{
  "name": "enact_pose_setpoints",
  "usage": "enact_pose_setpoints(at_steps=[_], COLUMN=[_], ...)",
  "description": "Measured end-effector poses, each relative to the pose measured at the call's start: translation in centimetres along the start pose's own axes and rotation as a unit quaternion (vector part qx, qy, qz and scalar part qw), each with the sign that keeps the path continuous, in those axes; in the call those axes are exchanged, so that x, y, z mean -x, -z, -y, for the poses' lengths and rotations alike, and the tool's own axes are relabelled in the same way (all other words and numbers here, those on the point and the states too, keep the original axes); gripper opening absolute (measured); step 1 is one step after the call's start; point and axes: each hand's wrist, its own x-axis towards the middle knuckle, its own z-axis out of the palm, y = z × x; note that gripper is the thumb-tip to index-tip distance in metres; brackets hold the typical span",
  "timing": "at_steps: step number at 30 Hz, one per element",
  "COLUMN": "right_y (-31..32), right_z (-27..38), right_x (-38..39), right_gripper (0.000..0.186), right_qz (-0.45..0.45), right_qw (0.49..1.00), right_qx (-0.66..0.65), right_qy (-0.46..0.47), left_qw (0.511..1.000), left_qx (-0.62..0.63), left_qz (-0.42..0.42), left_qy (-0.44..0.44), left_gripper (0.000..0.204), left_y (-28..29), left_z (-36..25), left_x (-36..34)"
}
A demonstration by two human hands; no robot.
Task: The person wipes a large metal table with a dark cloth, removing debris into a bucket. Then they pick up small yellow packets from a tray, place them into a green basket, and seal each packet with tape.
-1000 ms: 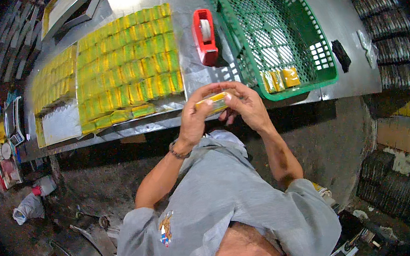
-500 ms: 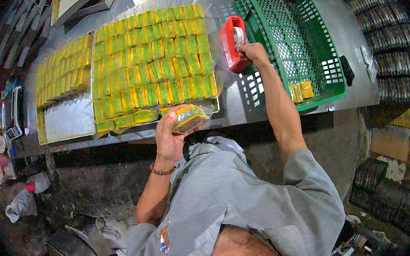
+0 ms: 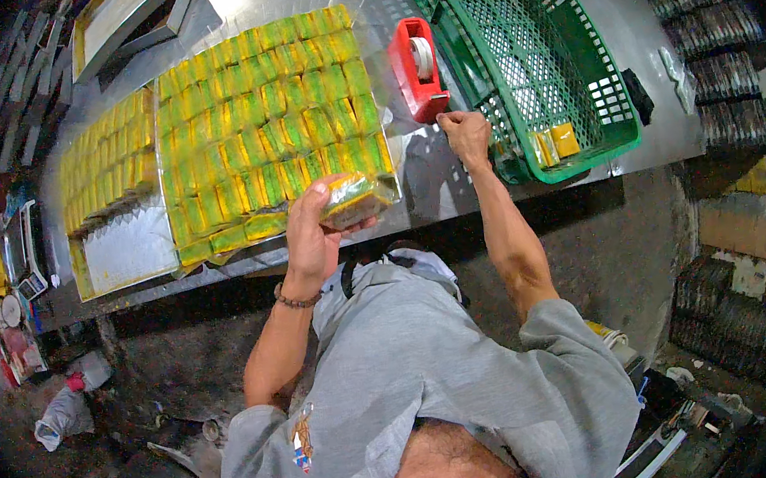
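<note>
My left hand (image 3: 314,241) grips a clear-wrapped yellow-and-green packet (image 3: 353,198) at the front right of a large tray (image 3: 275,120) packed with rows of similar yellow-and-green packets. My right hand (image 3: 468,139) has its thumb and forefinger pinched just below the cutting end of a red tape dispenser (image 3: 419,71) with a white roll; what it holds there is too small to make out. Right of it stands a green perforated crate (image 3: 615,111) with a few yellow wrapped packets (image 3: 555,144) at its near end.
A smaller, partly filled tray (image 3: 121,246) adjoins on the left. Metal frames (image 3: 118,29) lie at the back left of the steel table. A dark object (image 3: 638,96) lies right of the crate. Stacks of dark trays (image 3: 718,82) stand at the far right, a scale (image 3: 28,273) at left.
My right hand left the held packet, reached onto the dispenser, and has since drawn back toward me to its near end. My left hand moved left and slightly down with the packet, then slightly up.
</note>
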Motion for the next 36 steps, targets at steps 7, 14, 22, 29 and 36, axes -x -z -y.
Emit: enact_pose_setpoints(at_steps=[7,14,22,29,36], right_y=[10.0,14.2,17.2,20.1,22.1], right_z=[8.8,12.2,10.7,7.2,2.6], right_x=[9.1,13.2,11.1,11.0,8.1], right_gripper=[0.055,0.101,0.076,0.074,0.065], right_qz=[0.289,0.562,0.477,0.269,0.150], right_qw=[0.823,0.647,0.764,0.884,0.833], right_qx=[-0.489,-0.515,-0.433,-0.254,0.088], right_qy=[0.002,0.024,0.037,0.285,0.525], left_qw=[0.963,0.905,0.918,0.923,0.917], left_qx=[-0.237,-0.371,-0.345,-0.339,-0.362], left_qz=[0.026,0.080,0.086,0.060,0.063], left_qy=[-0.125,-0.194,-0.174,-0.175,-0.153], left_gripper=[0.040,0.041,0.042,0.041,0.045], left_y=[-2.3,-6.5,-9.5,-12.7,-17.5], left_z=[-2.1,-2.8,-0.6,2.0,4.4], left_x=[-2.8,-3.2,-2.9,-4.7,-7.1])
